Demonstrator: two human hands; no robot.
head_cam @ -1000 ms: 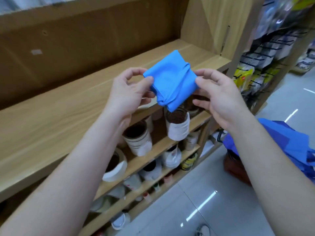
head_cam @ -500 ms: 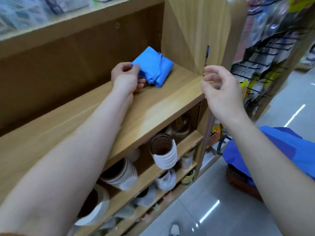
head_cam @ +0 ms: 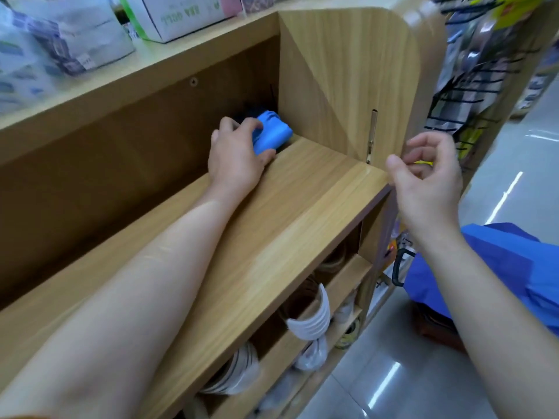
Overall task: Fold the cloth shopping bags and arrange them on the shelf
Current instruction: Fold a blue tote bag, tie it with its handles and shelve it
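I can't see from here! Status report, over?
Left hand grips folded blue bag in shelf corner. Right hand empty, loosely curled. Behind bag, dark shape, unclear.

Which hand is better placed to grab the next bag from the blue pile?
Probably right: the right hand holds nothing and hangs nearest the pile of blue bags, while the left hand grips the folded bag at the back corner of the shelf.

The folded bag (head_cam: 272,133) is bright blue. The shelf (head_cam: 287,225) is light brown with wood lines. The cloth pile (head_cam: 508,267) is blue. The floor (head_cam: 393,376) is grey.
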